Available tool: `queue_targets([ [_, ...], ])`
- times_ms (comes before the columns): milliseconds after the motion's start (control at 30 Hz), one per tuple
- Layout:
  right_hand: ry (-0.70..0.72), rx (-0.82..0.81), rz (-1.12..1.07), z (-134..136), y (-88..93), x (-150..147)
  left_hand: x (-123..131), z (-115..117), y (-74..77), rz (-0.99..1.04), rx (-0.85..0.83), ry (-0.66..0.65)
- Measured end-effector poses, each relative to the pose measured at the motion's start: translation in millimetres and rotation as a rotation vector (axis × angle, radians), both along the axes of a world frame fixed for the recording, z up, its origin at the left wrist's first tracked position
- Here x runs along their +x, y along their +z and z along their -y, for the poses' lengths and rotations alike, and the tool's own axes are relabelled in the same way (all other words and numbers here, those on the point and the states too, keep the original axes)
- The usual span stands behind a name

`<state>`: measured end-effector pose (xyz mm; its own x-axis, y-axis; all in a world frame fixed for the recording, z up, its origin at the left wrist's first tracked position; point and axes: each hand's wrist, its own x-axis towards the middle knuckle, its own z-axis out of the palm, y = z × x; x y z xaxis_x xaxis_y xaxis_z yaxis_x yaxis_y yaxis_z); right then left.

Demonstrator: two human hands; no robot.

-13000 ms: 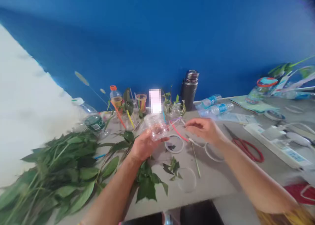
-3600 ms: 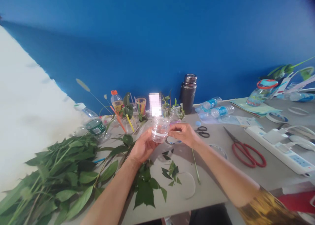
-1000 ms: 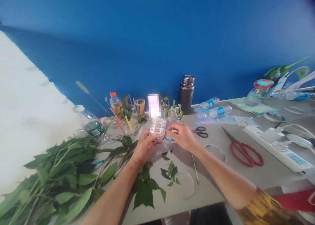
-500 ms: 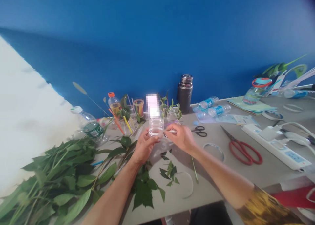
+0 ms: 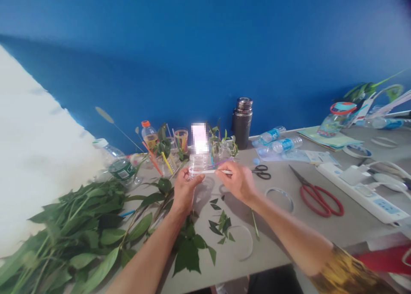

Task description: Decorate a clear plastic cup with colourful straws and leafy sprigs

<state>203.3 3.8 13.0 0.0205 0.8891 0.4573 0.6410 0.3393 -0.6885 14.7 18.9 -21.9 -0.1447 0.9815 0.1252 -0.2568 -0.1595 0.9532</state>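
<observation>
Leaves [image 5: 187, 255], black scissors [image 5: 257, 171] near hands [image 5: 185, 189] [image 5: 236, 181]: left round cup [image 5: 199, 160], right tight on white strip [image 5: 209, 171].

No word, brand or number is legible. Clock centred on the view. Between eight and nine: green label [image 5: 121, 168] on a clear bottle [image 5: 111, 151], pale barcode-like panel, print too small. At three: blue labels [image 5: 284, 145] on two lying bottles [image 5: 296, 141], white marks unreadable. Between three and four: blue panel [image 5: 386, 205] on the power strip [image 5: 335, 175], markings unreadable.
</observation>
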Motion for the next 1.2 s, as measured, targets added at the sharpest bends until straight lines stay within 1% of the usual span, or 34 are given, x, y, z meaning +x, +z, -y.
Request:
queue_targets([
  [67,0.001,-0.004,-0.004,0.0,0.8,-0.2,0.7,0.7,1.5,0.03,-0.034,0.008],
  [133,-0.01,-0.018,-0.009,-0.7,1.6,0.2,2.9,2.6,5.0,0.086,-0.056,-0.026],
  [267,-0.024,-0.047,-0.028,-2.6,2.6,1.7,7.5,7.1,11.9,0.191,-0.058,-0.163],
  [400,-0.009,-0.04,-0.05,-2.3,3.6,1.6,7.5,9.2,13.4,0.235,-0.036,-0.275],
  [533,0.023,-0.049,-0.067,-1.0,5.8,2.2,3.4,9.4,13.0,0.235,-0.025,-0.362],
  [667,0.06,-0.078,-0.108,-1.1,8.2,4.8,-0.2,10.3,16.0,0.203,-0.035,-0.437],
  [833,0.079,-0.092,-0.14,-3.2,6.8,5.7,-1.5,12.5,20.3,0.178,-0.052,-0.488],
  [900,0.076,-0.081,-0.135,-4.1,4.6,5.1,-1.3,12.8,19.7,0.159,-0.051,-0.483],
  [967,0.072,-0.079,-0.121,-4.3,2.4,4.2,-0.8,12.5,17.5,0.116,-0.026,-0.435],
  [1133,0.054,-0.087,-0.048,-1.8,0.7,-0.6,0.8,9.6,11.9,-0.114,0.056,-0.199],
  [1200,0.042,-0.074,-0.018,-0.1,0.7,-3.2,1.3,9.0,11.7,-0.131,0.055,-0.124],
])
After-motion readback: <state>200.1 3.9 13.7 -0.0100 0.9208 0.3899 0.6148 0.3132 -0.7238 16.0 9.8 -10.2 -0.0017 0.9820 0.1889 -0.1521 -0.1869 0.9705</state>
